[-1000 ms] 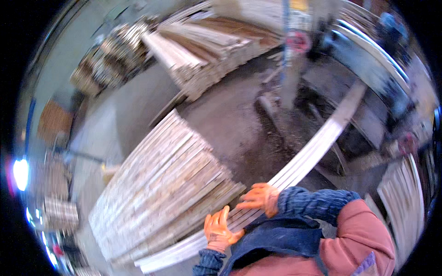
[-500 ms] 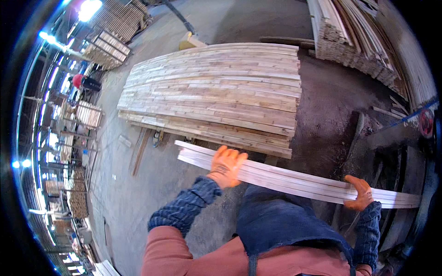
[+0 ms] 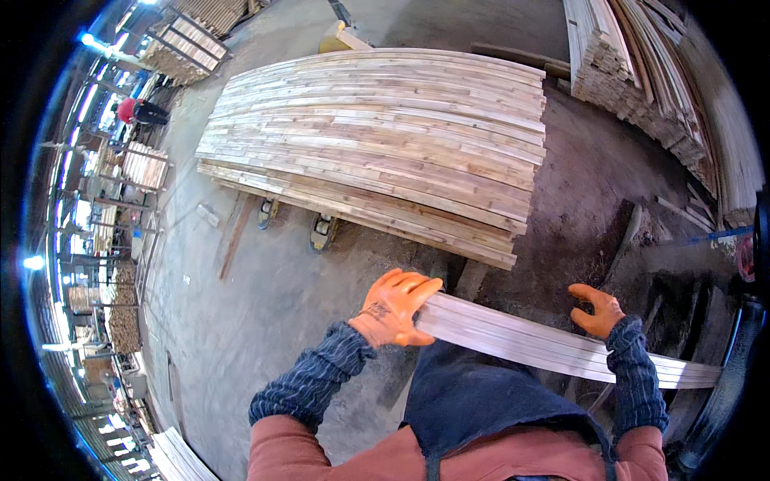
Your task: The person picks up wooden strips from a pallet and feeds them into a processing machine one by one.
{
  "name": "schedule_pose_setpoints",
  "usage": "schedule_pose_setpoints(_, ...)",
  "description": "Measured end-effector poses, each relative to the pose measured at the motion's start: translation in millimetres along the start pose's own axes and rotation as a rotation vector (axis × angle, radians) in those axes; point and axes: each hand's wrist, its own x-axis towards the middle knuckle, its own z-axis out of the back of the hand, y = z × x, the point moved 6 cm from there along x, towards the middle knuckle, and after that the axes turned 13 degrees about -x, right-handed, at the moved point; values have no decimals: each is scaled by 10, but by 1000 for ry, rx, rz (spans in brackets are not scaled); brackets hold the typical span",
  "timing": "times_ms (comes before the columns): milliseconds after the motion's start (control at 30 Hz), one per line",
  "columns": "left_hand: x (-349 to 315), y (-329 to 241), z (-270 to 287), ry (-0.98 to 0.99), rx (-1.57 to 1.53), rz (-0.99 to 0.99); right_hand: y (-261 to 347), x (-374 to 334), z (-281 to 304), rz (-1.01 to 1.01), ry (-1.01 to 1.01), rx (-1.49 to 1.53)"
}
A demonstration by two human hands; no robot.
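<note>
- The left hand, in an orange glove, holds the left end of the pale wood strips, its thumb on one edge and its fingers on the other.
- The right hand (orange too) is open, with thumb and fingers apart, by the strips' far edge.
- The strips lie across the front of the dark apron.
- A big board stack sits past them.

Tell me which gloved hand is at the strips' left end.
The left hand, at the left end of the pale strips; the right hand is open, farther along.
</note>
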Motion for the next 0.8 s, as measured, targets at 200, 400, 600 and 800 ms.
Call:
schedule_pose_setpoints(200,-149,1389,-366,122,-338,473,-20,860,-443,-37,106,222)
schedule_pose_setpoints(400,-104,3221,-1205,51,-814,855,-573,1984,-1331,-251,112,513)
schedule_pose_setpoints(600,390,5064,-1409,-353,-1030,846,-1480,3144,-2103,-518,-160,617)
schedule_pose_setpoints(800,1271,6004,-1099,-338,-1493,1043,-1828,4064,-2417,-856,-232,833)
